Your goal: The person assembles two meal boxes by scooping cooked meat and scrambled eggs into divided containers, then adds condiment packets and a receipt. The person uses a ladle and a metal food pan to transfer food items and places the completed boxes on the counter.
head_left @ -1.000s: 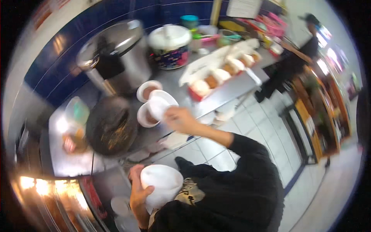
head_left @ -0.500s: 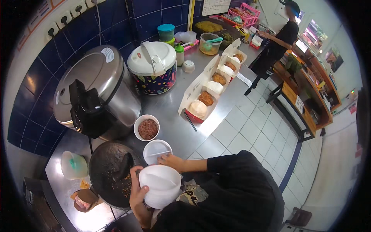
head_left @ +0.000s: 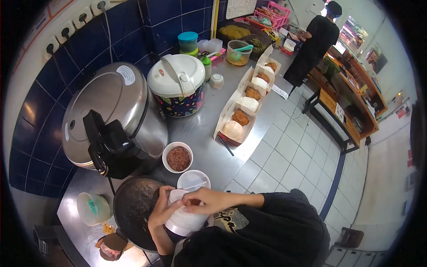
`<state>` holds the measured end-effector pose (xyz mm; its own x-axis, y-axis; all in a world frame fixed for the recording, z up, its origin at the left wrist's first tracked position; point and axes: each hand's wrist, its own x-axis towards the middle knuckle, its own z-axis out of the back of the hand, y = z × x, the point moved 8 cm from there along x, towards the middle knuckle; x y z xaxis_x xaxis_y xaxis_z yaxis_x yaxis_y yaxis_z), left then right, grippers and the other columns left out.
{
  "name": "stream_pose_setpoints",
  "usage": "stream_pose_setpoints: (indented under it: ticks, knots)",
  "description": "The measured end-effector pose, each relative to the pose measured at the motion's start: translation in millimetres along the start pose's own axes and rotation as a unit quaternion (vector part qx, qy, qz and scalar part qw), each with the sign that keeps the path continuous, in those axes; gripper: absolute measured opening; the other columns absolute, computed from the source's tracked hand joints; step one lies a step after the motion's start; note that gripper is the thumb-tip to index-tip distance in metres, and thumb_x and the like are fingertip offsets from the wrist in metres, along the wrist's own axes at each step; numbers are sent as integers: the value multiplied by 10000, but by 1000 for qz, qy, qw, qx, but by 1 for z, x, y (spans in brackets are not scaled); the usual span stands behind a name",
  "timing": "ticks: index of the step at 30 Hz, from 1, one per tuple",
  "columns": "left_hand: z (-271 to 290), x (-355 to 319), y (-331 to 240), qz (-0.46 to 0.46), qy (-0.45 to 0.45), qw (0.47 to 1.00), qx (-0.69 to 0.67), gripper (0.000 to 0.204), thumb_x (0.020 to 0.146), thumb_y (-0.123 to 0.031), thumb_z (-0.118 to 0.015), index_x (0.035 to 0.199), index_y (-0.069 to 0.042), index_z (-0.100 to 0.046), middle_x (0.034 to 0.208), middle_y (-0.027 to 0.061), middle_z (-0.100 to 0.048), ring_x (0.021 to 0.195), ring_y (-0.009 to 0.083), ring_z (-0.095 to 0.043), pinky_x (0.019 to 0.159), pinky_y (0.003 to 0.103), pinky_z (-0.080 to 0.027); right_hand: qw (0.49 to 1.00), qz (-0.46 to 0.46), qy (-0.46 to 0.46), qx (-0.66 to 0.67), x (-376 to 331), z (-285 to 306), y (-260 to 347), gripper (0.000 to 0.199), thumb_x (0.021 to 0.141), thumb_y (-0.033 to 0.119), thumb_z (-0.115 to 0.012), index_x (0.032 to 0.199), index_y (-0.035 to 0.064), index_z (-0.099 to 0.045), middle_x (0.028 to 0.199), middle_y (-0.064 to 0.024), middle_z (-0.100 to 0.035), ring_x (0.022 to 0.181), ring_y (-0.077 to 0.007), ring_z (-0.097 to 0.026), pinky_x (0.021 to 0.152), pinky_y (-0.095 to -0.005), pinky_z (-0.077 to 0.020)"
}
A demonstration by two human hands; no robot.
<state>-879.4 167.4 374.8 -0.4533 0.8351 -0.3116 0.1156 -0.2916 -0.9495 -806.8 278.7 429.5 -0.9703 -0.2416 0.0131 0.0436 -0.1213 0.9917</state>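
Observation:
A stack of white paper bowls (head_left: 186, 220) leans in front of my body, tilted away from upright. Wrapped around its left side, my left hand (head_left: 163, 210) grips it with the thumb near the rim. My right hand (head_left: 203, 200) is closed, its fingertips pinching at the rim of the stack; the exact bit of rim is hidden. Just beyond my hands stands a single white bowl with a divider (head_left: 194, 178) on the counter. Touching or nearly touching it is another white bowl (head_left: 165, 160) filled with reddish-brown crumbly food (head_left: 179, 158).
A dark stone mortar (head_left: 126, 209) sits left of my hands, beside a translucent tub (head_left: 93, 209). Behind are a steel cooker (head_left: 106, 107) and a patterned rice container (head_left: 178, 100). Open boxes of chicken and rice (head_left: 238, 127) line the counter's right edge. A co-worker (head_left: 316, 44) stands far right.
My right hand has left the single divided bowl and come to the rim of the stack. The stack has tipped over, showing its side. The co-worker's arm has drawn in.

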Motion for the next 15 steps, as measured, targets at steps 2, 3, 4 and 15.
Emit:
stream_pose_setpoints:
  ticks: [2, 3, 4, 15]
  knots:
    - [-5, 5, -13, -23, -10, 999, 37, 616, 815, -283, -695, 1187, 16, -306, 1145, 215, -542, 1070, 261, -540, 923, 367, -419, 998, -3, 12, 55, -2, -8, -6, 212, 918, 235, -590, 978, 34, -618, 719, 26, -544, 650, -53, -461, 566, -237, -374]
    - [-5, 5, -21, -33, -19, 997, 70, 612, 813, -289, -696, 1183, 17, -317, 1137, 222, -547, 1059, 268, -552, 910, 372, -428, 993, -37, 24, 110, -4, -8, -14, 200, 908, 226, -604, 954, 33, -626, 722, 33, -547, 653, -49, -466, 562, -235, -376]
    - [-6, 4, -30, -43, -27, 993, 103, 609, 812, -295, -698, 1179, 19, -327, 1128, 228, -552, 1048, 275, -563, 897, 377, -437, 983, -70, 34, 165, -5, -7, -20, 189, 899, 217, -617, 931, 32, -634, 724, 39, -549, 656, -45, -470, 557, -233, -378]
    - [-34, 12, -70, -53, 15, 964, 258, 681, 728, -332, -764, 1156, 1, -351, 1025, 248, -597, 951, 388, -617, 792, 419, -482, 920, -146, 19, 364, -36, -10, -48, 151, 895, 175, -615, 865, 31, -649, 647, 51, -504, 592, -36, -447, 515, -217, -365]
